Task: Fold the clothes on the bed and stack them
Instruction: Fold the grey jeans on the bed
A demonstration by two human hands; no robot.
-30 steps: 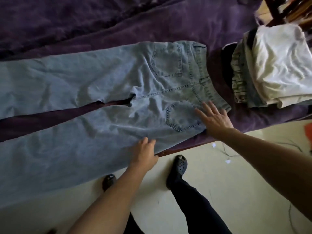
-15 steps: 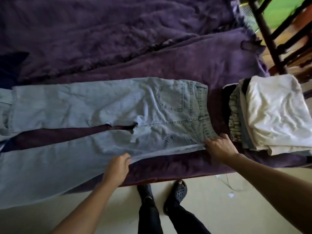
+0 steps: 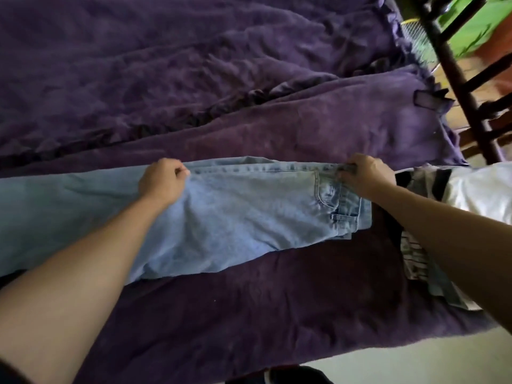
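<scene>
- Across the middle of the bed, running left to right: light blue denim jeans (image 3: 249, 217), doubled lengthwise with one leg lying on the other. The waistband end points to the right end of the bed. The legs run out of view on the left.
- A curved pocket opening and a belt loop face up near the waistband. At the near right corner of the jeans, a lower denim layer shows just past the upper one.
- Left hand (image 3: 163, 181): on the far long edge of the jeans, well left of the waistband. The fingers (image 3: 180, 171) are curled closed and pinch the denim at the side seam.
- Right hand (image 3: 365, 176): at the far corner of the waistband. The fingers (image 3: 349, 169) are curled round the waistband and grip it.
- Both forearms reach in from the near edge of the bed. The left forearm crosses over the jeans and hides part of the leg.
- Purple bed cover (image 3: 249, 314): a wide bare strip lies between the jeans and the near edge.
- Ruffled purple blanket (image 3: 166, 65): bunched along the far side of the bed, apart from the jeans.
- Stack of folded clothes (image 3: 415, 256): at the right end of the bed, just beside the waistband. I cannot tell whether it touches the jeans.
- White garment (image 3: 479, 189) on top of the stack, with a black-and-white striped layer lower down. The right forearm partly hides the stack.
- Dark wooden frame (image 3: 454, 79): past the far right corner of the bed, blurred.
- Pale floor (image 3: 415, 364): visible below the near edge, towards the right.
</scene>
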